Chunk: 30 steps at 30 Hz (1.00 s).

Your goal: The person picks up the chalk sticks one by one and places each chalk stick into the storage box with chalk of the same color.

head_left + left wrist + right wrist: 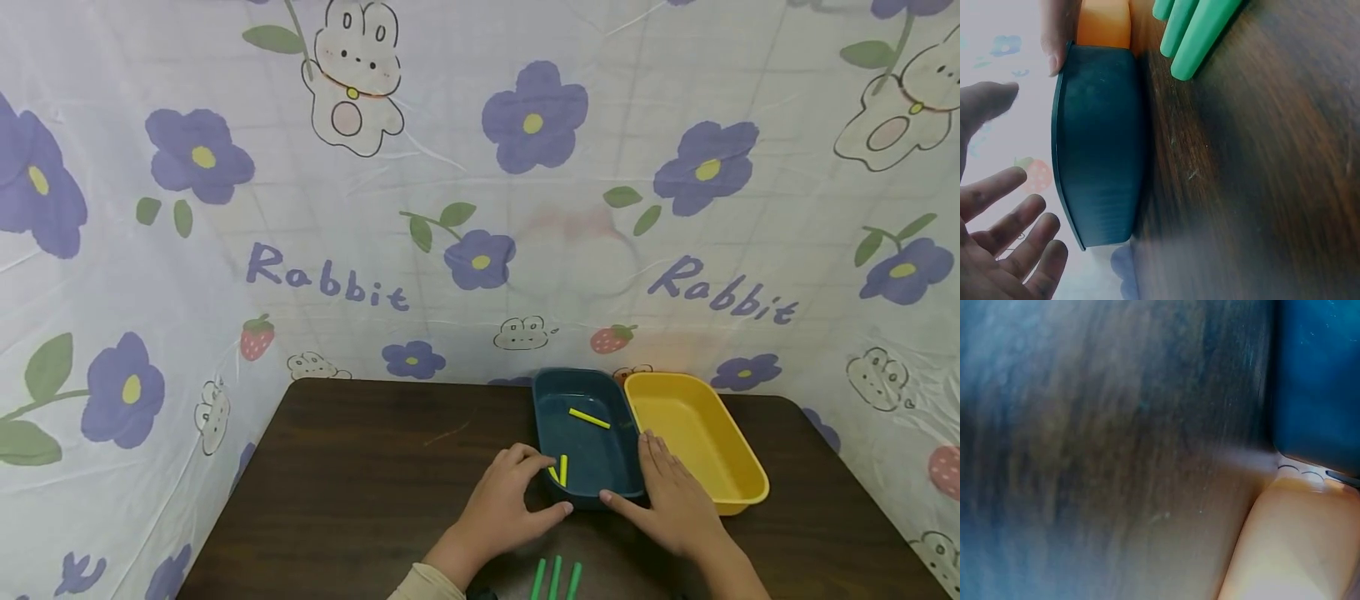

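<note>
A dark blue plastic bin (592, 392) sits on the table, with three short yellow sticks (588, 418) inside it. Two of those sticks lie at its near left corner, the other farther back. My left hand (506, 500) is beside that corner; in the left wrist view its fingers (1025, 250) are spread and apart from the bin. My right hand (675, 500) rests at the bin's near right corner, thumb at the front rim and straight fingers along the right rim, where a yellow bin (738, 454) stands alongside.
Three green sticks (555, 579) lie side by side on the dark wooden table (360, 483), in front of the blue bin. A white cloth (450, 183) printed with flowers and rabbits hangs behind and around the table.
</note>
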Available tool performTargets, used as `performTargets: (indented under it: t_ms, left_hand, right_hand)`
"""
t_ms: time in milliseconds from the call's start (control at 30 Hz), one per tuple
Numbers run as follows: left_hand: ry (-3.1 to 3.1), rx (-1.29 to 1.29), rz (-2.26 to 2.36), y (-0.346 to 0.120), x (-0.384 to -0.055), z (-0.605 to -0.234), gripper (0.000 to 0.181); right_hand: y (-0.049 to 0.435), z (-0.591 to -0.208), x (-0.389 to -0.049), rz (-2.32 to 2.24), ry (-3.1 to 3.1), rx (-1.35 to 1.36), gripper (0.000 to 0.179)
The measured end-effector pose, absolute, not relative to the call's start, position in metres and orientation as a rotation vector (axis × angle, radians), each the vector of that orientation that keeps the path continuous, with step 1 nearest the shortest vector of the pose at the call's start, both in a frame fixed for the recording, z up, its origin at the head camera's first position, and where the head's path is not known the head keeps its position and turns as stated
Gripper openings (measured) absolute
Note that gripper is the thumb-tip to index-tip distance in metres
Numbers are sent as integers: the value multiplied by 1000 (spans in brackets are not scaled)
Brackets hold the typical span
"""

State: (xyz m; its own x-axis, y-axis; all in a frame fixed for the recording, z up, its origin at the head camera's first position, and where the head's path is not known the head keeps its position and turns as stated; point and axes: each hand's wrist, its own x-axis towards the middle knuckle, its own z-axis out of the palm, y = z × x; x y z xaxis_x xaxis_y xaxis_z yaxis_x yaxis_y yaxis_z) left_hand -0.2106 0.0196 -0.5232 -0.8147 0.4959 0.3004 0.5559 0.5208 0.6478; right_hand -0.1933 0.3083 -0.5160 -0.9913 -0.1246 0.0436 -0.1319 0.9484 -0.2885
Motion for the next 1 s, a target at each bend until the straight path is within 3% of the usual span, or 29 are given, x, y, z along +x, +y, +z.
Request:
performTargets:
  t_ms: [633,1000]
  left_hand:
    - [-2675,-982,-1197,6,-202,-518,60]
    - [-2698,-1022,-1143,-3,-199,-521,61]
  right_hand:
    - [312,-517,-194,499,-3062,179,113]
    - [319,-508,-187,588,-2950,195,93]
